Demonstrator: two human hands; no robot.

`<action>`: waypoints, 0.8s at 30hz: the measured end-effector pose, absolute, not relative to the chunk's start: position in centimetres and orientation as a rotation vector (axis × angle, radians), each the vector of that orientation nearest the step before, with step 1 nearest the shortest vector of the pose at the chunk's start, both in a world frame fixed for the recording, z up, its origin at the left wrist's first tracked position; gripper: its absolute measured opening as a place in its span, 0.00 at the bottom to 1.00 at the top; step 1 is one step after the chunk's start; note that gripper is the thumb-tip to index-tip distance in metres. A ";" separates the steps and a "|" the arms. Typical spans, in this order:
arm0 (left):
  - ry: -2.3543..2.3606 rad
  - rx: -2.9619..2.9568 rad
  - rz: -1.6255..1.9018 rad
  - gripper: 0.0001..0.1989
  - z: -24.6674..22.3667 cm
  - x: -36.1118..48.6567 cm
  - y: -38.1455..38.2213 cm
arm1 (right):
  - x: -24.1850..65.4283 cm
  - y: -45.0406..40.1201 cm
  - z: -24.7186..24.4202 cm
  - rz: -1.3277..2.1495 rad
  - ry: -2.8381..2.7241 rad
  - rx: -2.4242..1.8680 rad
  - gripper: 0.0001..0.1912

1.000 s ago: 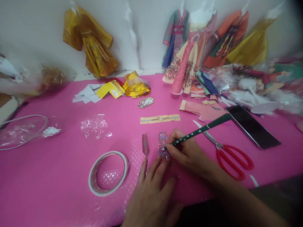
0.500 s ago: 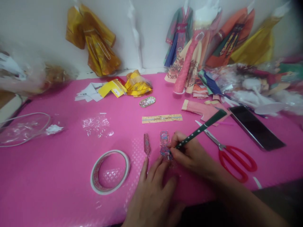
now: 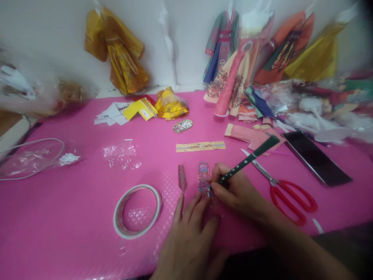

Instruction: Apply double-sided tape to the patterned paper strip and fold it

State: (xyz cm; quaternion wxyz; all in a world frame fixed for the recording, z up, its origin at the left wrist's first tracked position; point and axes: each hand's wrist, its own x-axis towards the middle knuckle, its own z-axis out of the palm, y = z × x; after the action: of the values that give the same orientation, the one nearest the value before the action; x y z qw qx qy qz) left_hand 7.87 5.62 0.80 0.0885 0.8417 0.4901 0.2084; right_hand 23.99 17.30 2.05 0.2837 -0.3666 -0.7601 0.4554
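Observation:
My right hand [image 3: 233, 190] grips a dark green pen-like tool with pale spots [image 3: 247, 160], its tip low over a patterned blue-and-red strip [image 3: 203, 174]. Whether the tip touches the strip is hidden by my fingers. My left hand [image 3: 189, 225] lies with fingers stretched out, the middle ones at the strip's lower edge. Its index fingertip reaches the bottom point of a dark red patterned piece [image 3: 182, 178]. Beyond them lies a flat beige strip with a blue line [image 3: 201, 146]. A roll of tape [image 3: 116, 217] rests left of my left hand.
Red-handled scissors [image 3: 294, 198] and a phone [image 3: 317, 157] lie at right. Small beads on a clear bag [image 3: 121, 155] sit at left. A sparkly oval case [image 3: 182, 125] is further back. Doll dresses [image 3: 122, 54] on stands line the wall. Plastic-wrapped fabric [image 3: 314, 97] heaps at back right.
The whole view has shifted very slightly, with things appearing a little further right. Both hands and the tool keep practically the same pose over the patterned strip.

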 end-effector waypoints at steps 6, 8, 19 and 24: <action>1.455 2.508 0.609 0.22 1.0 7.9 5.6 | 24.0 17.4 1.9 1.202 -2.048 -0.991 0.09; 1.453 2.517 0.600 0.22 1.1 7.9 5.7 | 23.9 17.4 1.9 1.208 -2.044 -0.991 0.09; 1.481 2.444 0.636 0.18 1.0 7.9 5.6 | 23.9 17.3 1.8 1.229 -2.024 -1.031 0.08; 1.471 2.462 0.650 0.19 0.9 7.8 5.5 | 23.8 17.3 1.9 1.216 -2.032 -1.039 0.07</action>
State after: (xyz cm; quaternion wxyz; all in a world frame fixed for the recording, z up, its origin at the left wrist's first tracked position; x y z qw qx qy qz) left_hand 7.83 5.54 0.94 0.1002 0.8331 0.4976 0.2198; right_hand 23.81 17.28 1.88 0.2743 -0.3864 -0.7556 0.4522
